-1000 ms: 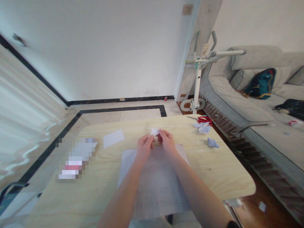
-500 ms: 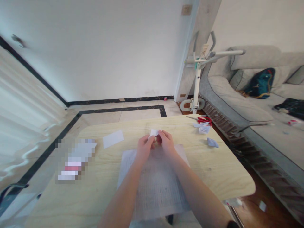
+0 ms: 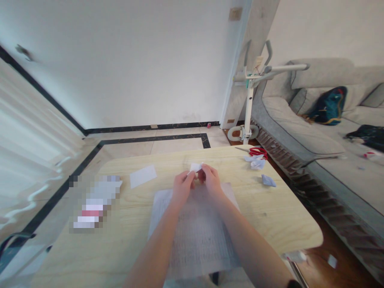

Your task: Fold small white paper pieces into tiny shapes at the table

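Between my two hands is a small piece of white paper (image 3: 196,167), held up just past the far edge of a large printed sheet (image 3: 201,236). My left hand (image 3: 182,184) pinches its left side with thumb and fingers. My right hand (image 3: 211,178) grips its right side, fingertips curled against it. The fingers hide the paper's lower part, and I cannot make out its folds. A flat white paper rectangle (image 3: 143,176) lies on the wooden table (image 3: 129,224) to the left of my hands.
Red-handled scissors (image 3: 258,153) lie at the table's far right, beside crumpled white paper (image 3: 257,161). Nearer sits a small folded bluish paper (image 3: 268,181). A blurred-out item covers the left side of the table. Beyond the right edge stands a grey sofa (image 3: 303,120).
Hardly anything differs. My hands stay in the same place with the white paper, and my right fingers have shifted very slightly on it.
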A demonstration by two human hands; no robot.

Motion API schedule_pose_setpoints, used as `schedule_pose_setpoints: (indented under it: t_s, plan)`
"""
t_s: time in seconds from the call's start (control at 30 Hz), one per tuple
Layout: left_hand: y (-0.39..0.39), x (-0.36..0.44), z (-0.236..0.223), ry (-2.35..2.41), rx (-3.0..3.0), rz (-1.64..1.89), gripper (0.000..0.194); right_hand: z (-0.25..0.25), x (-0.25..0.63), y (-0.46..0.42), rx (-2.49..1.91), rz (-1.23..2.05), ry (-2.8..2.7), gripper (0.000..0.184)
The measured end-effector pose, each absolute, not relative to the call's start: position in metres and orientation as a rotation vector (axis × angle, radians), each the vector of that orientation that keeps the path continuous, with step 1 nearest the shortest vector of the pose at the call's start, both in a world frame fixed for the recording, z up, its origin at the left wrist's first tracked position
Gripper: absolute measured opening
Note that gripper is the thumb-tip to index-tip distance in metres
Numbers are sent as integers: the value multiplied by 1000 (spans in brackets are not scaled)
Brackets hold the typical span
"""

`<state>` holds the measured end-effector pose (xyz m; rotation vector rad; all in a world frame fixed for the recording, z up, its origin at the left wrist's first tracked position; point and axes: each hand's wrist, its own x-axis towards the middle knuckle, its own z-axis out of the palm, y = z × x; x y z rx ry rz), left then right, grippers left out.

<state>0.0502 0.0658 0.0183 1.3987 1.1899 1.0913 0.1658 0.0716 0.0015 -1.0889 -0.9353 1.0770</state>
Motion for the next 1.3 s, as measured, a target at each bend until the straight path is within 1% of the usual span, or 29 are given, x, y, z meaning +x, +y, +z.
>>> schedule_pose_setpoints:
  t_s: [0.27, 0.5, 0.73, 1.0, 1.2, 1.3]
  plan:
    - [67, 51, 15, 1142, 1358, 1105, 38, -1, 164, 71, -1148, 1061, -1057, 31]
    - [65, 52, 16, 1156, 1400, 1148, 34, -3, 165, 72, -1191, 999, -1086, 34]
    - [65, 52, 20, 1201, 1425, 1137, 34, -1, 164, 71, -1130, 1080, -1016, 32]
    - [65, 52, 15, 1202, 1420, 1100, 33, 2, 164, 71, -1110, 1102, -954, 34]
    - [66, 50, 9, 985, 1361, 1194, 27, 5, 166, 71, -1057, 1177, -797, 36]
    - [66, 50, 6, 941, 1310, 1219, 27, 5, 166, 71, -1011, 1235, -745, 34]
